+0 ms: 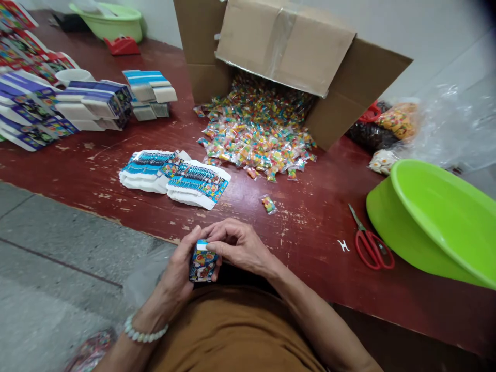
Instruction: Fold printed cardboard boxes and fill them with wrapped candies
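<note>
A small blue printed carton is held close to my body at the table's front edge. My left hand wraps round its side, with the fingers partly hidden behind it. On the carton's white-and-blue top flap rest the thumb and bent fingers of my right hand. Whether anything is inside the carton cannot be seen. Just beyond my hands lies a single clear packet of coloured candy. Two fanned stacks of flat blue cartons lie ahead, slightly left.
A tipped cardboard box spills many candy packets across the red table. Red-handled scissors and a green basin are at right. Stacked purple cartons and a red tape dispenser stand at left.
</note>
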A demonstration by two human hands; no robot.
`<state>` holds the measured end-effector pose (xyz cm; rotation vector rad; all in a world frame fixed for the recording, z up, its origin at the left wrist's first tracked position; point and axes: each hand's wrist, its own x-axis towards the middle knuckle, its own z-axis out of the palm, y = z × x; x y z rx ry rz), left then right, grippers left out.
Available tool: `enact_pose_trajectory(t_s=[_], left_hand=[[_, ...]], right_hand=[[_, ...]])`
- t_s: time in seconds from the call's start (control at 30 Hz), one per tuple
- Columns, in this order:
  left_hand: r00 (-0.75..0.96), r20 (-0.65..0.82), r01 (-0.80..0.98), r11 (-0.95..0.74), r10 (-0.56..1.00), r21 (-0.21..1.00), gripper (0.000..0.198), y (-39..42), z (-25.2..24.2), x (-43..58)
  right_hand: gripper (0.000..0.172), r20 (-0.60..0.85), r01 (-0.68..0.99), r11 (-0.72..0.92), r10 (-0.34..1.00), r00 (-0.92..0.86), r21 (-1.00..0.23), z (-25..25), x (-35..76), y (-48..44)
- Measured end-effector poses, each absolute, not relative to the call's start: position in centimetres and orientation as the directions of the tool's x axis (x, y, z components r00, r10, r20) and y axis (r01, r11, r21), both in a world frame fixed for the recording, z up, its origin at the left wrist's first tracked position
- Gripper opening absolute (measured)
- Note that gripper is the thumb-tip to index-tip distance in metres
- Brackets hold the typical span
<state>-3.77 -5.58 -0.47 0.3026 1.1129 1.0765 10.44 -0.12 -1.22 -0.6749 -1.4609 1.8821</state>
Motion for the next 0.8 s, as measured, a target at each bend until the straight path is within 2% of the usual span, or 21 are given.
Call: enact_pose_trajectory(t_s=[0.1, 0.17, 0.33, 0.43, 0.5, 0.53, 0.6, 0.7, 0.73, 0.8], left_hand=[[0.002, -0.572, -0.593, 0.461, 0.820, 0.660, 0.049, -5.2, -0.3, -3.8], [0.002, -0.558, -0.605, 0.446, 0.830, 0.660, 0.045, -5.1, -0.4, -3.9], [0.021, -0.536, -0.536, 0.462, 0.844, 0.706, 0.062, -5.4, -0.6, -4.1], [0.009, -0.542, -0.501, 0.473, 0.841, 0.725, 0.075, -5.7, -0.8, -4.2], [0.025, -0.549, -0.506, 0.485, 0.835, 0.714, 0.077, -5.8, -0.9, -4.3], [0.034, -0.556, -0.515, 0.492, 0.830, 0.702, 0.074, -5.9, -1.0, -4.3], [0.054, -0.571, -0.545, 0.503, 0.819, 0.670, 0.062, -5.8, -1.0, -4.4], [0.042, -0.582, -0.610, 0.482, 0.812, 0.629, 0.039, -5.5, -0.9, -4.4], [0.025, -0.582, -0.626, 0.467, 0.812, 0.624, 0.036, -5.4, -0.9, -4.4], [-0.020, -0.576, -0.638, 0.433, 0.817, 0.637, 0.037, -5.4, -0.9, -4.3]], right_hand=[[0.009, 0.096, -0.100, 0.045, 0.805, -0.586, -0.994, -1.9, 10.2, -0.5], [0.008, 0.086, -0.074, 0.054, 0.833, -0.546, -0.996, -2.2, 9.9, -0.6], [0.021, -0.075, -0.125, -0.180, 0.810, -0.582, -0.976, -1.9, 9.3, -0.3], [0.036, -0.176, -0.144, -0.333, 0.763, -0.622, -0.932, -1.6, 9.2, 0.0], [0.040, -0.194, -0.127, -0.347, 0.749, -0.633, -0.929, -1.5, 9.4, 0.2], [0.037, -0.156, -0.104, -0.284, 0.759, -0.633, -0.953, -1.4, 9.6, 0.3], [0.027, 0.006, -0.045, -0.029, 0.774, -0.633, -0.999, -1.4, 10.0, 0.4], [0.012, 0.271, 0.013, 0.362, 0.721, -0.637, -0.932, -1.7, 10.3, 0.2], [0.010, 0.323, 0.023, 0.435, 0.702, -0.634, -0.900, -1.9, 10.3, 0.0], [0.008, 0.356, 0.026, 0.479, 0.687, -0.634, -0.877, -2.4, 10.0, -0.3]])
